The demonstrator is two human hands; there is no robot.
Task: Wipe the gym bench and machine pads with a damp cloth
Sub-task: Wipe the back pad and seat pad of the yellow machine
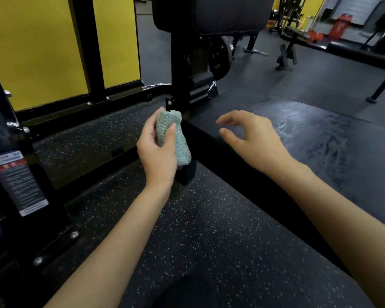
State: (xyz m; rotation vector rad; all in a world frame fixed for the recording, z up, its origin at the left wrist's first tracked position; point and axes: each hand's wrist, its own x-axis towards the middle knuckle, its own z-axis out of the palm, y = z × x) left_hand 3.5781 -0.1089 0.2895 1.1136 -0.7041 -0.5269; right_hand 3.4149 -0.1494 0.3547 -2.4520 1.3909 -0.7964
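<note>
1. Head view: the left hand (158,152) grips a bunched teal cloth (175,138), fingers curled round it, beside the bench pad (298,134) edge.
2. The right hand (253,138) hovers above that pad, fingers loosely spread, holding nothing.
3. The cloth touches no pad, so wiping seems mostly still to do, including the upright machine pad (227,14).

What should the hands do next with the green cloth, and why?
Probably the right hand should take the free end of the rolled pale green knitted cloth and open it. The left hand grips it bunched, at the edge of the long black bench pad; the right hand is open and empty near it.
</note>
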